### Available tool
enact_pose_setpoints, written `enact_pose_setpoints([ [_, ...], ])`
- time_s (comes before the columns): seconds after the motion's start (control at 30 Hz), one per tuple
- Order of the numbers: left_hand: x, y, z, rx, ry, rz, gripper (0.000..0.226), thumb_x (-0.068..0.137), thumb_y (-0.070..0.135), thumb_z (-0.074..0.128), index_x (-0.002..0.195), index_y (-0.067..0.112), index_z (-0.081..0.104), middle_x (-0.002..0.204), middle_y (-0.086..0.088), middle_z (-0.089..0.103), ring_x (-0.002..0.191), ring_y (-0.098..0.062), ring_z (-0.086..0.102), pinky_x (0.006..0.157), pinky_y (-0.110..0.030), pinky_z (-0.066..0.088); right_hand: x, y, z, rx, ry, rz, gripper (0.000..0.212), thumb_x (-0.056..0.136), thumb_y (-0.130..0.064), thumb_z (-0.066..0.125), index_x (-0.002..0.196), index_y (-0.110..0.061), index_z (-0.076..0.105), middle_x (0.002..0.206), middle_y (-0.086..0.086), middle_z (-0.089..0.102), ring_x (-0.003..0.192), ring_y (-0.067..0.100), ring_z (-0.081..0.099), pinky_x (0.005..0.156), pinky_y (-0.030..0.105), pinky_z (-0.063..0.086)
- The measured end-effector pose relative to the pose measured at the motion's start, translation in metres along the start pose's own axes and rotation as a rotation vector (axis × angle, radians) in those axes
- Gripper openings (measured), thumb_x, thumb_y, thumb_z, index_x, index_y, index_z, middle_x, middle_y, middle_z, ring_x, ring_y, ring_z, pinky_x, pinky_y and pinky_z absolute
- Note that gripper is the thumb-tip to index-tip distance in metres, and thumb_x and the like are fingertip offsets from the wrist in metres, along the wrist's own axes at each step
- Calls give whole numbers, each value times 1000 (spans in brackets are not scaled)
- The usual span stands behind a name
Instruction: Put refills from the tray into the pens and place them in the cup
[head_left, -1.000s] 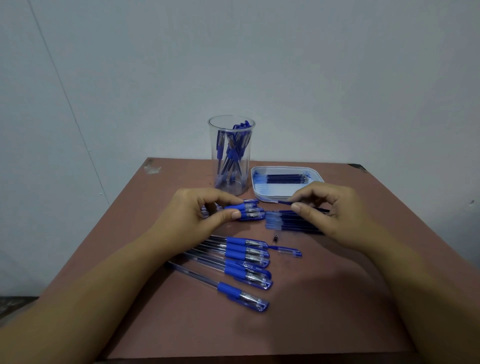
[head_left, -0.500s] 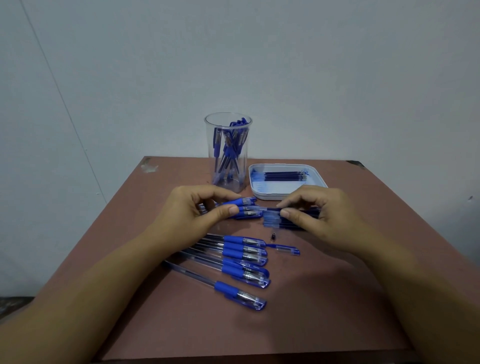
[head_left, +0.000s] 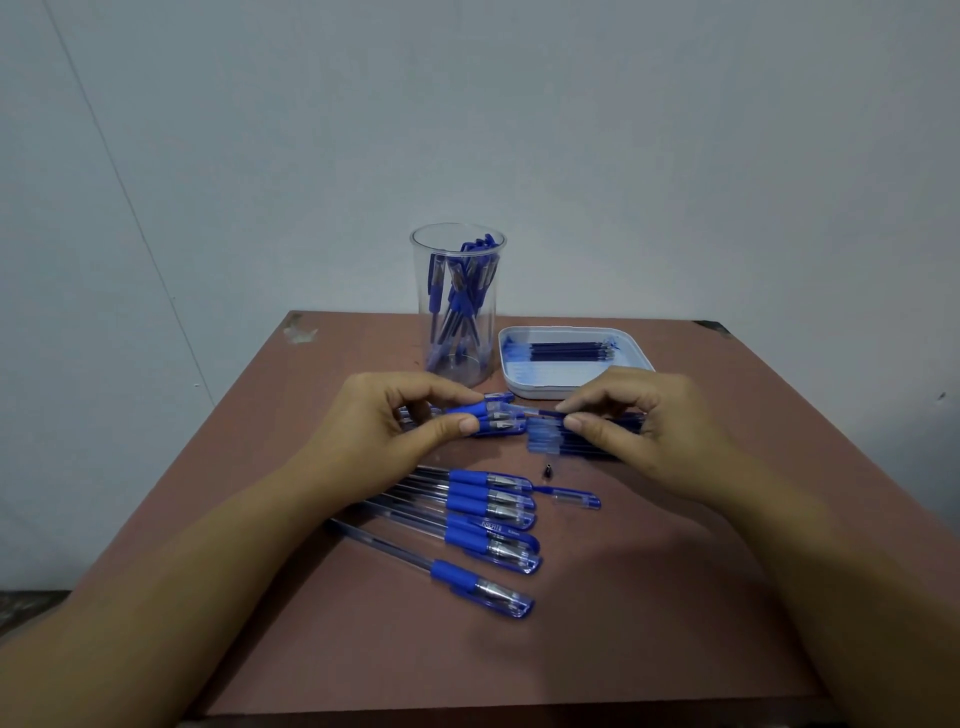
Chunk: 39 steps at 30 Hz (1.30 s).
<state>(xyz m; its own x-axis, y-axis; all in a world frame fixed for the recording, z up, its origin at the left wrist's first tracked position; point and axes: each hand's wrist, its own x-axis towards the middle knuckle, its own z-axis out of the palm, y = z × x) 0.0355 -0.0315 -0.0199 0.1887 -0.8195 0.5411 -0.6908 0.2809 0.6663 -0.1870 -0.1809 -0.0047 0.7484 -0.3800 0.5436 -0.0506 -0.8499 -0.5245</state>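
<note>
My left hand (head_left: 384, 421) pinches a clear pen barrel with a blue grip (head_left: 467, 410) just above the table. My right hand (head_left: 639, 421) holds a thin blue refill (head_left: 545, 414) whose tip meets the barrel's open end. A clear cup (head_left: 457, 306) with several blue pens stands behind my left hand. The white tray (head_left: 571, 387) to its right holds several refills (head_left: 569, 351). Several capped pens (head_left: 483, 525) lie in a fan in front of my left hand.
A pile of blue pieces (head_left: 566, 441) lies under my right hand. A loose cap (head_left: 574, 499) and a small black tip (head_left: 547, 472) lie between the hands and the fan. More pens (head_left: 498, 427) lie under the held barrel. The brown table (head_left: 597, 649) ends near a pale wall.
My right hand has moved left with the refill, bringing its tip up to the open end of the barrel in my left hand. My left hand has barely moved.
</note>
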Motion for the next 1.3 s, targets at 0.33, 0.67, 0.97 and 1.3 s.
enact_pose_setpoints([
  [0.33,0,-2,-1,256,-97,142,33,80,57,63,104,36,74,91,19,72,77,4,63,65,-23,55,2,-1,13,-200,-85,-105,14,88,-32,65,100,-29,73,83,-21,61,81,1,58,71,16,42],
  [0.67,1,-3,-2,220,-68,118,29,80,46,68,106,34,74,95,18,72,83,1,66,71,-30,57,-1,-5,5,-47,-25,31,14,82,-21,72,90,-32,67,86,-14,65,82,7,61,70,14,45],
  [0.97,1,-5,-1,208,-69,115,31,80,51,66,107,37,72,95,16,73,83,-3,67,71,-33,57,-2,-8,9,37,-21,60,17,83,-23,70,97,-32,67,82,-10,62,75,13,57,68,15,46],
  [1.3,0,-4,2,224,-99,101,31,80,51,66,107,36,73,94,17,73,82,0,67,70,-31,57,0,-9,21,82,-160,63,24,88,-28,65,109,-38,69,93,-10,63,80,13,64,73,29,52],
])
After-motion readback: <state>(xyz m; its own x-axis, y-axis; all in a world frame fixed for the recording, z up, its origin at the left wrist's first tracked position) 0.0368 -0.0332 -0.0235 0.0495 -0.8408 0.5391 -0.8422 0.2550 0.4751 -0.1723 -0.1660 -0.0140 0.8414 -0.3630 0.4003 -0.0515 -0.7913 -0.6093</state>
